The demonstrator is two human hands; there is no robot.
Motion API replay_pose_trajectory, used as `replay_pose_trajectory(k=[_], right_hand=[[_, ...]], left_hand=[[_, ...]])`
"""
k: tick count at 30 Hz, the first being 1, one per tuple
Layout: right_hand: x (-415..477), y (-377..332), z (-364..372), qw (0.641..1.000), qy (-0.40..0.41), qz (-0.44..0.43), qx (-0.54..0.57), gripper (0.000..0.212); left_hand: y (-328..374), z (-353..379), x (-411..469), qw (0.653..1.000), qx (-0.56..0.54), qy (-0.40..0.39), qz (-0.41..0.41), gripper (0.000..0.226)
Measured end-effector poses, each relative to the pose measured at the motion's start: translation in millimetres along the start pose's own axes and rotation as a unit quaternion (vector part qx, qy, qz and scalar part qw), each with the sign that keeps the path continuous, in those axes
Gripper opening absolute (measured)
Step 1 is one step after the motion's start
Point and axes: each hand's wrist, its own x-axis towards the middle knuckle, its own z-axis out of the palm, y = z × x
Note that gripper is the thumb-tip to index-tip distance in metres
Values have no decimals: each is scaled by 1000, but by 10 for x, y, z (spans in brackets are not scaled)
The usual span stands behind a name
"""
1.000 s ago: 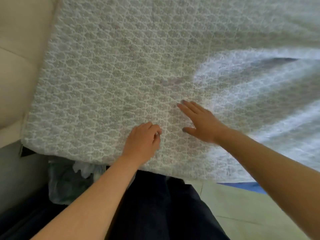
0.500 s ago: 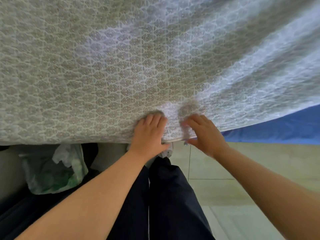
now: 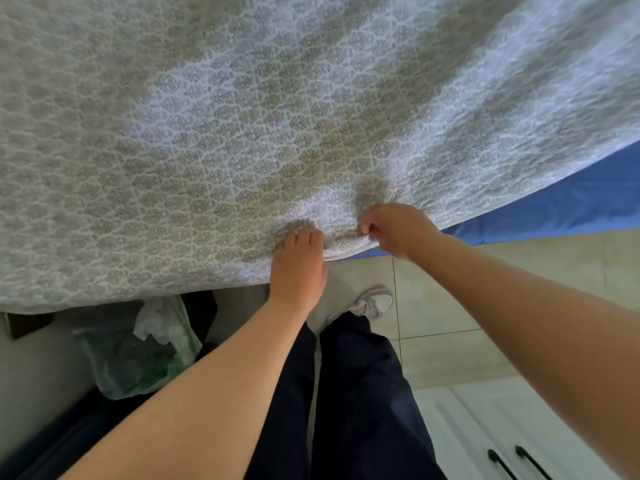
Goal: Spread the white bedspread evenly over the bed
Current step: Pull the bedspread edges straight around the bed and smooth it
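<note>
- Pale tiled floor (image 3: 450, 278) runs out below the hem of the white bedspread (image 3: 242, 133), with a white cabinet (image 3: 485, 427) with dark handles on its far side.
- Fingers (image 3: 367, 231) of the right hand (image 3: 398, 230) are curled tight, pinching that hem, and the cloth puckers just above them.
- Fingers (image 3: 294, 239) of the left hand (image 3: 298, 265) dig in and clutch a bunch of fabric right at the hem, just beside the other hand but not touching it.
- Above the hem, the bedspread covers the bed, rippling in long folds toward the right.
- Blue sheet (image 3: 571, 206) peeks out under the hem, right of the right hand.
- Below the hem there's a white shoe (image 3: 372, 303), dark trousers (image 3: 346, 393) and, off to the left, a green bin bag (image 3: 138, 355) with crumpled paper in it.
</note>
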Motion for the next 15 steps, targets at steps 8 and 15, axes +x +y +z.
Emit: replay_pose_trajectory(k=[8,15], right_hand=[[-278,46,29,986,-143,65,61,21],[-524,120,265,961,-253,90,72,18]], left_hand=[[140,-77,-31,979,-85,-185,30,15],[337,56,-174,944,-55,-323,44,18]])
